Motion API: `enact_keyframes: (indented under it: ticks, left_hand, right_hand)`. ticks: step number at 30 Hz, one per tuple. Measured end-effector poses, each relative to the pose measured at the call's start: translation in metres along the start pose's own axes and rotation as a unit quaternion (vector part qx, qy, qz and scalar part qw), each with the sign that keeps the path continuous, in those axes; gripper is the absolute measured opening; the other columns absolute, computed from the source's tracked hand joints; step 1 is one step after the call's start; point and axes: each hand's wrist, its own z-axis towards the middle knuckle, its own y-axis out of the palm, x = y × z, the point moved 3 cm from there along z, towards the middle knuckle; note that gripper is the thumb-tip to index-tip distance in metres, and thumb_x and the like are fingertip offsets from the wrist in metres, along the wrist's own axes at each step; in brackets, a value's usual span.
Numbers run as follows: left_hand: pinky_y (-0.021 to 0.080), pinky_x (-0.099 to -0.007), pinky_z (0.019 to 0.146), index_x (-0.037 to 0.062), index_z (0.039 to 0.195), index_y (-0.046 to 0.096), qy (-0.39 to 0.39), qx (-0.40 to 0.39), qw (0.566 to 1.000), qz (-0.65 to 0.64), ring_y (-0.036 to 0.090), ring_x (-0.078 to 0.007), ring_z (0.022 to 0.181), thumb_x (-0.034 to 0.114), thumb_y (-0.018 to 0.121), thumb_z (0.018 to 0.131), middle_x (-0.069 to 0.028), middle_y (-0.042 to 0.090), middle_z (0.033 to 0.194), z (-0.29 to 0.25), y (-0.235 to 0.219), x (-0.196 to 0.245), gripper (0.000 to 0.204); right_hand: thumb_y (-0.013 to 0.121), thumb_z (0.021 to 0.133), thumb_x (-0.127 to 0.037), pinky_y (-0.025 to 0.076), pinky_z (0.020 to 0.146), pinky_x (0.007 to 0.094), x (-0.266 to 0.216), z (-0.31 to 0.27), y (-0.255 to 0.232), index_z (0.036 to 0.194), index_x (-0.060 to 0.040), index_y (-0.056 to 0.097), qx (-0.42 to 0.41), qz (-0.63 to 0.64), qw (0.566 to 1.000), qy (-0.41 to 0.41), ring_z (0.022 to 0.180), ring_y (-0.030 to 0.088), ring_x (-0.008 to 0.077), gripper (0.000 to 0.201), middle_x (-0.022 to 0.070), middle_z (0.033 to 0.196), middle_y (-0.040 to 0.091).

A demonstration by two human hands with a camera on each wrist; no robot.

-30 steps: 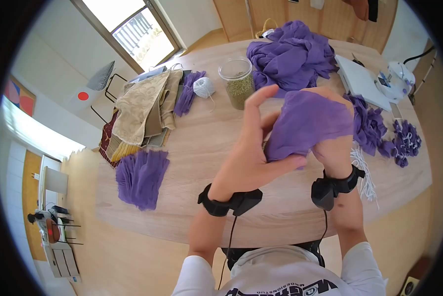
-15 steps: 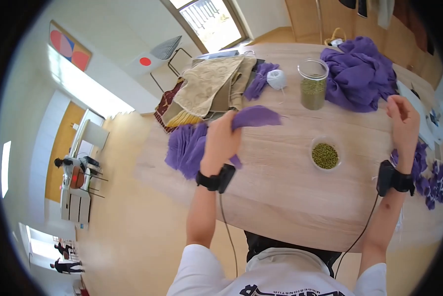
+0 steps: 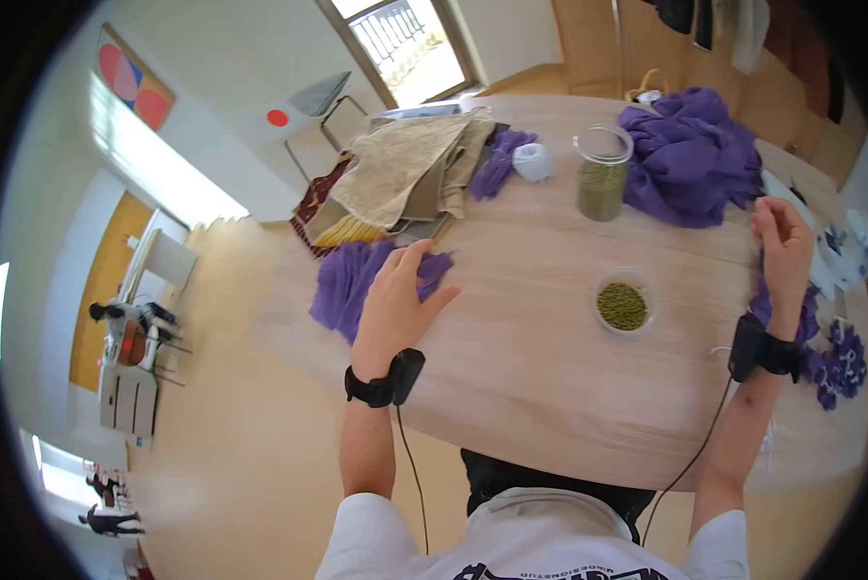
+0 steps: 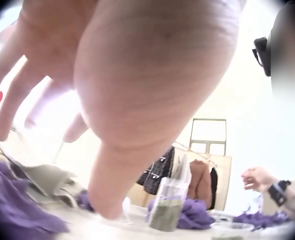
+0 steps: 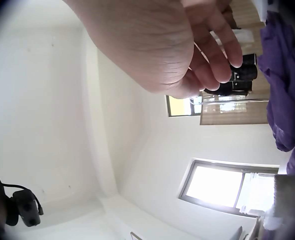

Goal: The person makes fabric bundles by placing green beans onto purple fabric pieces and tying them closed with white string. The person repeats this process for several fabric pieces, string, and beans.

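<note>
My left hand (image 3: 395, 307), its fingers spread, hovers at the right side of a pile of thin purple cloth pieces (image 3: 342, 285) on the table's left side. Nothing shows in its grasp. In the left wrist view the thumb points down, with purple cloth (image 4: 17, 205) below the fingers. My right hand (image 3: 785, 253) is raised over the table's right side, fingers loosely bent and holding nothing; the right wrist view shows those fingers (image 5: 215, 65) bare. Between the hands stands a small clear cup of green beans (image 3: 622, 306).
A tall clear jar of green beans (image 3: 602, 188) stands farther back, beside a heap of purple cloth (image 3: 695, 159). Folded beige fabrics (image 3: 405, 169) and a white ball of string (image 3: 531, 162) lie back left. Bunched purple bundles (image 3: 840, 362) and a white machine (image 3: 840, 251) are at right.
Both hands held a purple cloth piece together, then parted. My left hand carried it left to the pile and let it go. My right hand moved right. The view turned left.
</note>
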Motion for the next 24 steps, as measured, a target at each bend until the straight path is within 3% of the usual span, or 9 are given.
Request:
enact_keyframes:
  ticks: [1, 4, 5, 9, 14, 16, 20, 21, 24]
  left_hand:
    - [0.051, -0.028, 0.072, 0.0004, 0.125, 0.058, 0.008, 0.01, 0.998, -0.068, 0.065, -0.0166, 0.082, 0.019, 0.075, 0.086, -0.0123, 0.067, 0.111, 0.007, 0.011, 0.01, 0.047]
    - [0.049, -0.0257, 0.065, -0.0031, 0.114, 0.063, -0.029, 0.01, 0.934, -0.355, 0.061, -0.0127, 0.072, 0.023, 0.075, 0.089, -0.0091, 0.068, 0.101, 0.035, 0.054, 0.033, 0.037]
    - [0.044, -0.0216, 0.059, -0.0029, 0.104, 0.066, 0.0, 0.032, 0.904, -0.427, 0.056, -0.0069, 0.067, 0.024, 0.069, 0.095, -0.0026, 0.066, 0.092, 0.046, 0.074, 0.038, 0.028]
    - [0.038, -0.0222, 0.057, 0.0069, 0.099, 0.065, -0.071, -0.005, 0.774, -0.629, 0.05, -0.0063, 0.066, 0.02, 0.062, 0.098, -0.0016, 0.063, 0.089, 0.074, 0.144, 0.045, 0.014]
    - [0.036, -0.0218, 0.053, 0.0098, 0.092, 0.061, -0.136, -0.016, 0.722, -0.679, 0.047, -0.0044, 0.063, 0.021, 0.062, 0.099, 0.0005, 0.061, 0.086, 0.086, 0.21, 0.021, 0.013]
    - [0.035, -0.0215, 0.052, 0.0097, 0.092, 0.061, -0.117, -0.008, 0.69, -0.715, 0.048, -0.0052, 0.063, 0.021, 0.063, 0.099, 0.0002, 0.061, 0.084, 0.089, 0.214, 0.011, 0.013]
    - [0.034, -0.0207, 0.052, 0.0072, 0.088, 0.061, -0.131, 0.014, 0.676, -0.725, 0.046, -0.0043, 0.06, 0.02, 0.061, 0.1, -0.0009, 0.06, 0.081, 0.088, 0.211, 0.017, 0.017]
    - [0.034, -0.0208, 0.052, 0.0072, 0.088, 0.06, -0.129, 0.011, 0.678, -0.724, 0.046, -0.0045, 0.06, 0.02, 0.061, 0.1, -0.001, 0.06, 0.081, 0.089, 0.213, 0.017, 0.018]
    - [0.034, -0.021, 0.051, 0.007, 0.088, 0.06, -0.121, 0.007, 0.685, -0.719, 0.045, -0.0048, 0.059, 0.02, 0.06, 0.101, -0.0012, 0.059, 0.08, 0.09, 0.213, 0.015, 0.018]
  right_hand:
    - [0.065, 0.096, -0.016, 0.046, 0.067, 0.0203, -0.007, -0.002, 0.0, 0.098, 0.0005, 0.067, 0.014, -0.012, 1.0, -0.013, 0.071, 0.056, 0.0052, 0.017, -0.002, 0.08, 0.062]
    - [0.066, 0.096, -0.015, 0.047, 0.068, 0.0205, -0.015, -0.004, -0.006, 0.098, 0.0007, 0.068, 0.024, 0.019, 1.0, -0.002, 0.071, 0.058, 0.0058, 0.016, -0.0004, 0.08, 0.065]
    - [0.067, 0.095, -0.014, 0.047, 0.067, 0.0208, -0.02, -0.004, -0.009, 0.099, 0.0007, 0.067, 0.034, 0.033, 0.999, -0.009, 0.071, 0.058, 0.006, 0.016, 0.0002, 0.08, 0.065]
    - [0.065, 0.095, -0.011, 0.05, 0.067, 0.0216, -0.028, -0.009, -0.035, 0.105, 0.0, 0.066, 0.068, 0.054, 0.996, -0.007, 0.074, 0.062, 0.0078, 0.015, 0.003, 0.083, 0.067]
    - [0.066, 0.092, -0.011, 0.051, 0.065, 0.0246, -0.021, -0.01, -0.092, 0.101, 0.0006, 0.067, 0.079, -0.069, 0.994, 0.025, 0.075, 0.065, 0.0104, 0.015, 0.0049, 0.08, 0.069]
    - [0.067, 0.09, -0.012, 0.051, 0.065, 0.0265, -0.009, -0.009, -0.116, 0.098, 0.0014, 0.068, 0.06, -0.154, 0.985, 0.055, 0.074, 0.065, 0.0111, 0.015, 0.0058, 0.078, 0.069]
    - [0.074, 0.082, -0.019, 0.052, 0.065, 0.0336, 0.021, -0.013, -0.124, 0.095, -0.0017, 0.07, -0.067, -0.329, 0.941, 0.044, 0.07, 0.068, 0.0219, 0.022, 0.0126, 0.077, 0.071]
    - [0.075, 0.079, -0.019, 0.051, 0.065, 0.0337, 0.03, -0.017, -0.12, 0.095, -0.0003, 0.069, -0.115, -0.341, 0.93, 0.07, 0.066, 0.064, 0.0205, 0.025, 0.0102, 0.073, 0.068]
    - [0.077, 0.076, -0.021, 0.052, 0.07, 0.0383, 0.046, -0.036, -0.099, 0.09, -0.0016, 0.07, -0.204, -0.407, 0.89, -0.013, 0.072, 0.067, 0.0288, 0.024, 0.0124, 0.075, 0.069]
